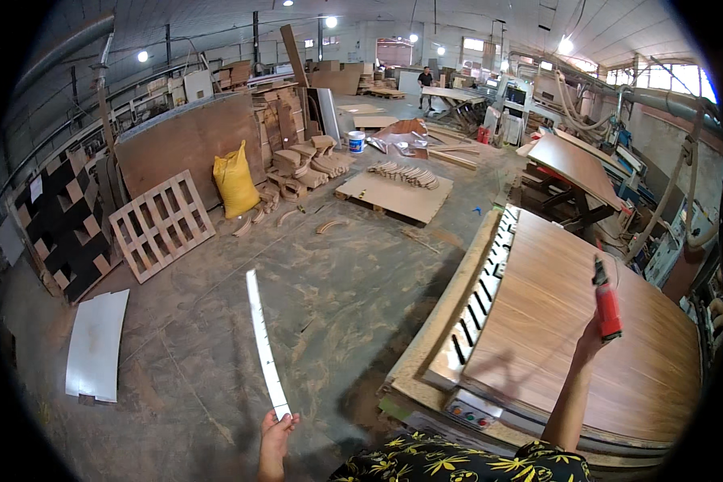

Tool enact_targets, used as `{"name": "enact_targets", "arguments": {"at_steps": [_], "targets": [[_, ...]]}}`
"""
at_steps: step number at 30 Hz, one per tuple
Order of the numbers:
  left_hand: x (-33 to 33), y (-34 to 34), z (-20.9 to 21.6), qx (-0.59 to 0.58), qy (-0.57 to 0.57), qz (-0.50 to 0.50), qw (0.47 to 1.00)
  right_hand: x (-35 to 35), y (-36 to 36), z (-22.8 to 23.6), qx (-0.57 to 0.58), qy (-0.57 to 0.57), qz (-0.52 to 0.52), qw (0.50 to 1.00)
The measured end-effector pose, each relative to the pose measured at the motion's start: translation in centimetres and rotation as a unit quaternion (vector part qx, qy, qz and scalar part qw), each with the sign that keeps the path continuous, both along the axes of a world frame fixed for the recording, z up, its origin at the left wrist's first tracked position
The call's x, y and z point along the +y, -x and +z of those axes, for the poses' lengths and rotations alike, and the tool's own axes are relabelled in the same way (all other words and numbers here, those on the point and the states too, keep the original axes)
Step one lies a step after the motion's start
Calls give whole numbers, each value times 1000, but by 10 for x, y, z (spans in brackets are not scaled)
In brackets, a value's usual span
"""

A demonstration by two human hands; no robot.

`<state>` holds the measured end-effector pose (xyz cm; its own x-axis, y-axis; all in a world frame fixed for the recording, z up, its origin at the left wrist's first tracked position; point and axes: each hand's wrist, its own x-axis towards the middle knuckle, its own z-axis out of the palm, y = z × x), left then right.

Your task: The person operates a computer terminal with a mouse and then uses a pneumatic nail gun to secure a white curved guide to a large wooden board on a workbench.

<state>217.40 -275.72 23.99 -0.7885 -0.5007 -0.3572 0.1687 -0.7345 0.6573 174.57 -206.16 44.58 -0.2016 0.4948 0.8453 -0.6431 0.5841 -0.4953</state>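
Observation:
My left hand (278,432) is closed on the lower end of a long, narrow white strip (263,337) with small dark marks along it. The strip points up and away over the floor, slightly tilted to the left. On the right, my right hand (591,339) grips a red handheld tool with a dark, narrow tip (608,309); its exact kind is hard to make out. The tool is raised over a large wood-grain panel (570,353). Along that panel's left side lies a white strip with black bars (478,301).
A control box with coloured buttons (472,408) sits at the bench's near edge. A low board on a pallet (398,199) carries curved wooden pieces. Left are a slatted wooden frame (162,225), a yellow sack (235,181) and a white panel (96,345). A person (426,84) stands far back.

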Motion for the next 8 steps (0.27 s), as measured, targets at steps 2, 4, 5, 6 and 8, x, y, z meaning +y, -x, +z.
{"name": "enact_targets", "arguments": {"at_steps": [2, 4, 5, 6, 8], "targets": [[-31, -17, -18, -20, -18, 29, 999, -72, 11, 43, 88, 82, 33, 992], [-52, -21, -23, -75, 26, 54, 995, -121, 18, 80, 144, 123, 74, 979], [-61, -23, -29, -74, -37, 86, 993, -138, 19, 96, 162, 135, 95, 973], [-74, -27, -37, -98, -43, 104, 989, -158, 19, 112, 109, 172, 58, 977], [-105, -36, -76, -164, -4, 122, 979, -193, 21, 122, 97, 161, 62, 980]]}}
